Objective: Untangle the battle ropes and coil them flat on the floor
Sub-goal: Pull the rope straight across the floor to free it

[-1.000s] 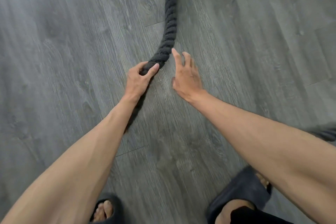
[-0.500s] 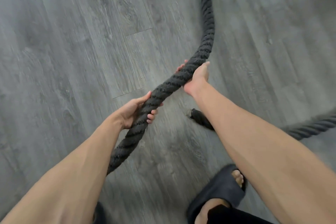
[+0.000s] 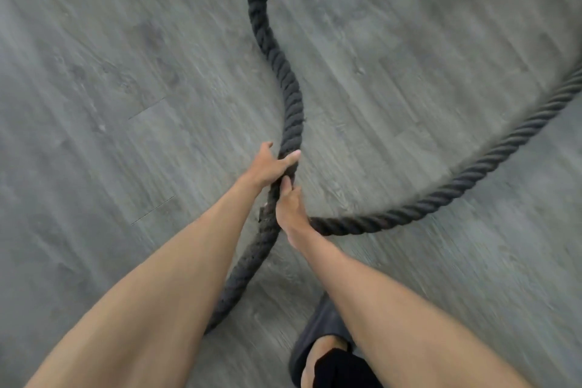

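Item: thick black twisted battle rope (image 3: 289, 88). Left hand (image 3: 267, 167), right hand (image 3: 291, 208): fingers clamped round it. Advise drawing evenly, laying loops flat, untwisted.

The rope (image 3: 289, 98) runs off top and right edges and passes behind the left forearm (image 3: 176, 277).

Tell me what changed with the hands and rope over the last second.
The right hand, open beside the rope a second ago, took hold of it. Both hands raised the rope off the floor, then drew together and now grip it almost touching. The left hand held it throughout.
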`<state>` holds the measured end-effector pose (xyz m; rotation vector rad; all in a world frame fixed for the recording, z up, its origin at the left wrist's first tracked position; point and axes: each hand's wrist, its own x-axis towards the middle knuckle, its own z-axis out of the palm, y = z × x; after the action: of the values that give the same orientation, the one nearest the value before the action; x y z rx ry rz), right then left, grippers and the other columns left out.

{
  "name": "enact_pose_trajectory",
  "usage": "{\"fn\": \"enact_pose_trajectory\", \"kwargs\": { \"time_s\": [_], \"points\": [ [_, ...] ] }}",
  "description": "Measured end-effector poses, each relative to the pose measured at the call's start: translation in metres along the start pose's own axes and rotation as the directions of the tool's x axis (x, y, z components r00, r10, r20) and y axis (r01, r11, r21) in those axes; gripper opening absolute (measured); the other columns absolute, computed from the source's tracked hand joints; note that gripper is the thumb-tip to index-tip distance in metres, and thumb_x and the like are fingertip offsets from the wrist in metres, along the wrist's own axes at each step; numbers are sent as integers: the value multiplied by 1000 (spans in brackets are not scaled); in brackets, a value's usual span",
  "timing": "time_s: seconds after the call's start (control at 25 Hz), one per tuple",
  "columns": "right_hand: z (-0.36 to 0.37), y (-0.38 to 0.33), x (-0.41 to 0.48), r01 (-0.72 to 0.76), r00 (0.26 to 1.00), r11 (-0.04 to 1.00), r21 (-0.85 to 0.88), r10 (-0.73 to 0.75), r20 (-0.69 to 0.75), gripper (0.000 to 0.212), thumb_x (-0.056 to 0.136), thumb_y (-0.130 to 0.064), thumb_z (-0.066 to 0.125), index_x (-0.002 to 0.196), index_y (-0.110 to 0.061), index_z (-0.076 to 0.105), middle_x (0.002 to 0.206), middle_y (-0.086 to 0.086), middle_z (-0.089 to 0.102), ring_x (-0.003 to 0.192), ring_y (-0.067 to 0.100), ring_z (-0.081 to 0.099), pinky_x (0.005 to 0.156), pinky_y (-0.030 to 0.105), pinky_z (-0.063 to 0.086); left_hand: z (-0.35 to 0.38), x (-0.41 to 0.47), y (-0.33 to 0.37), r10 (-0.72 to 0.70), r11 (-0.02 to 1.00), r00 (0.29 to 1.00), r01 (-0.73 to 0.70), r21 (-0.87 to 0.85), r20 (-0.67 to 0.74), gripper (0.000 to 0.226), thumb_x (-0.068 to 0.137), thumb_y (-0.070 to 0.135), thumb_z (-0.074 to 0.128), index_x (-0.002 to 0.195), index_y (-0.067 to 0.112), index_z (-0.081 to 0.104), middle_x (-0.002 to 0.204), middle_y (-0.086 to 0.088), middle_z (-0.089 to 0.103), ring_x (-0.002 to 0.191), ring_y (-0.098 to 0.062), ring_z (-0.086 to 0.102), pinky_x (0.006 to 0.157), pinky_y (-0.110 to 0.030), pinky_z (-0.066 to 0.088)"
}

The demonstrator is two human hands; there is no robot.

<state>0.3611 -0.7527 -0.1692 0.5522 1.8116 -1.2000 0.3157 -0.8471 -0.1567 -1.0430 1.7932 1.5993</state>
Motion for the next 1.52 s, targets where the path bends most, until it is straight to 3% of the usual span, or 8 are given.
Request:
{"fn": "enact_pose_trajectory", "kwargs": {
  "time_s": [0.12, 0.24, 0.32, 0.44, 0.56, 0.72, 1.04, 1.52],
  "points": [
    [-61, 21, 22, 191, 980, 795, -575, -118, 163, 47, 105, -42, 37, 139, -11, 48, 136, 16, 55, 129, 36, 48, 104, 44, 39, 53, 32, -17, 5, 990, 995, 9, 144, -97, 66, 95, 23, 63, 149, 8, 29, 139, -18, 51, 128, -35, 50, 101, -37, 42],
    [-124, 69, 31, 292, 935, 1, -956, -209, 285, 65, 87, -50, 66, 137, -16, 44, 132, 16, 47, 125, 36, 44, 106, 56, 34, 96, 37, -41, 72, 916, 973, 23, 401, -219, 77, 97, 19, 54, 156, 9, 7, 141, -27, 42, 128, -43, 42, 106, -48, 35],
    [-150, 93, 40, 231, 947, -134, -964, -198, 254, 70, 79, -37, 78, 137, -18, 45, 127, 15, 50, 120, 35, 48, 103, 59, 38, 109, 30, -41, 420, 672, 871, -108, 732, -256, 83, 88, 4, 57, 156, 7, 9, 140, -25, 38, 129, -41, 38, 111, -51, 32],
    [-175, 86, 40, 202, 901, -57, -978, -381, 208, 54, 72, -36, 84, 115, -16, 59, 101, 11, 60, 97, 30, 58, 85, 52, 48, 124, 15, -35, 717, 340, 697, -365, 867, 13, 65, 80, -1, 46, 144, 5, 39, 136, -20, 44, 132, -36, 40, 116, -49, 26],
    [-229, 26, 11, 173, 875, 79, -982, -469, 116, 42, 79, -47, 76, 102, -15, 63, 92, 10, 63, 89, 31, 60, 78, 47, 45, 142, -32, 14, 473, 587, 879, -371, 719, 67, 45, 93, 34, 40, 125, 8, 58, 120, -15, 61, 113, -37, 58, 102, -46, 41],
    [-353, -98, -52, 95, 851, 400, -912, -507, -134, 38, 100, -42, 52, 113, -7, 58, 102, 20, 66, 99, 39, 59, 82, 48, 42, 161, -94, 134, 149, 366, 957, -287, 885, 248, 59, 94, 41, 53, 145, 18, 36, 137, -12, 53, 128, -33, 48, 106, -45, 37],
    [-545, -397, -150, 220, 735, 676, -703, -589, -336, 45, 107, -41, 35, 121, -3, 54, 110, 29, 66, 106, 46, 61, 84, 48, 45, 273, -187, 458, 44, 887, 929, -205, 414, 367, 83, 85, 45, 72, 150, 14, 30, 140, -18, 48, 126, -27, 52, 105, -35, 43],
    [-788, -636, -113, 143, 820, 952, -270, -266, -507, 49, 107, -28, 32, 121, 4, 65, 130, 28, 61, 122, 40, 55, 95, 38, 40, 425, -145, 800, 71, 989, 840, -129, 69, 538, 39, 95, 35, 62, 129, 17, 53, 125, -4, 63, 112, -19, 60, 87, -39, 51]
  ]
}}
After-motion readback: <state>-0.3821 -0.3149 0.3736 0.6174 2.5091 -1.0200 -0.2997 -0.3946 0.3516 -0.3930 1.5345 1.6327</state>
